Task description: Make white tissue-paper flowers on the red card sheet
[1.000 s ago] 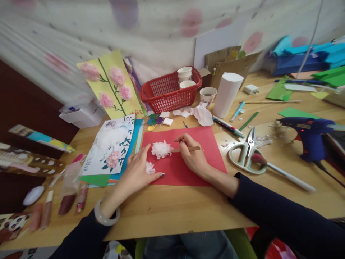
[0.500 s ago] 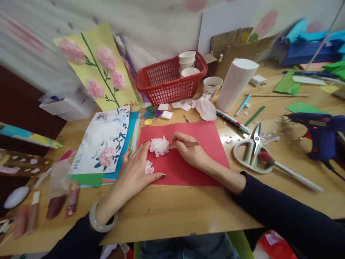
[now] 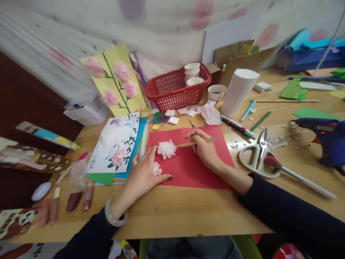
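Note:
A sheet of red paper [image 3: 185, 176] lies on the wooden table with a white ruffled tissue-paper flower [image 3: 167, 149] near its left side. Just below it sits a smaller tissue flower [image 3: 156, 169], partly hidden by my hand. My left hand [image 3: 144, 169] rests at the paper's left edge with its fingers spread and thumb out, beside both flowers and holding nothing. Between the fingers of my right hand [image 3: 206, 151] is a flat wooden craft stick [image 3: 185, 144]. The stick's left tip points at the larger flower and ends close to its right edge; whether they touch I cannot tell.
Scissors [image 3: 258, 154], a brush [image 3: 302, 180] and a blue glue gun [image 3: 323, 136] lie at right. Behind the paper stand a red basket [image 3: 175, 99], a paper cup [image 3: 216, 94] and a white roll [image 3: 239, 93]. Flower pictures [image 3: 107, 144] lie at left.
My right hand has drawn back to the right with the craft stick, which now shows more of its length. My left hand stays beside the flowers. The camera view has shifted.

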`<state>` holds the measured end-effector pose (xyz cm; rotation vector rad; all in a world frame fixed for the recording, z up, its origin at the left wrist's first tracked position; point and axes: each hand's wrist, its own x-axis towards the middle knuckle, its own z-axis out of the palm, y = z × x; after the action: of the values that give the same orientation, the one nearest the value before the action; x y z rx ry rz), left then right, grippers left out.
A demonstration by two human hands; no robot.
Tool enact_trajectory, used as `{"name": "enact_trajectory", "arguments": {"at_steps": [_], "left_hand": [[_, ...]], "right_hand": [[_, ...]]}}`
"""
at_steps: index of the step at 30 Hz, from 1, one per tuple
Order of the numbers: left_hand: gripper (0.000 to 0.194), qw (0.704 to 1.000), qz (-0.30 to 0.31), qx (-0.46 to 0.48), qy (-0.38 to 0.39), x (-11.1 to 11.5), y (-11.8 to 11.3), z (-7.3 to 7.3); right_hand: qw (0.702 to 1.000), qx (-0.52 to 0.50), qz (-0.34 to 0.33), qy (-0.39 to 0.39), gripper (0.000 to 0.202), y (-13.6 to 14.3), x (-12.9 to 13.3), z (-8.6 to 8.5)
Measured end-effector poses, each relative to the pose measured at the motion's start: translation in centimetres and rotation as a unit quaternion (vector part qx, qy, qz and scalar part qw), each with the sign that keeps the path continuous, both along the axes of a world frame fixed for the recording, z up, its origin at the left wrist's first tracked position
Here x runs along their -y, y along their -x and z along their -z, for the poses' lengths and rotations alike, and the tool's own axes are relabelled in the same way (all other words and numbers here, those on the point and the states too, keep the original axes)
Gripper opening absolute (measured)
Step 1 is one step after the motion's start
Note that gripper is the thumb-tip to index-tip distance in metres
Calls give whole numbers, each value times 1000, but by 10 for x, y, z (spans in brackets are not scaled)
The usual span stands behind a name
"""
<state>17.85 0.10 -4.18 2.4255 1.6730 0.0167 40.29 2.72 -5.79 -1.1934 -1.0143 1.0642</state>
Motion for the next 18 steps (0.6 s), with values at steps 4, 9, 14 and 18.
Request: {"name": "enact_trajectory", "arguments": {"at_steps": [4,9,14,18], "left_hand": [[105,1000,1,13,14,-4,-4,-6],[114,997,33,24,60,-19,-4,-12],[122,992,87,43,83,-41,4,-8],[108,977,161,99,99,-70,19,-17]], "right_hand": [[996,-74,26,39,11,-3,2,-5],[989,-98,20,106,11,1,11,-12],[986,-90,23,135,12,9,24,-13],[982,-113,7,148,14,16,37,-10]]}}
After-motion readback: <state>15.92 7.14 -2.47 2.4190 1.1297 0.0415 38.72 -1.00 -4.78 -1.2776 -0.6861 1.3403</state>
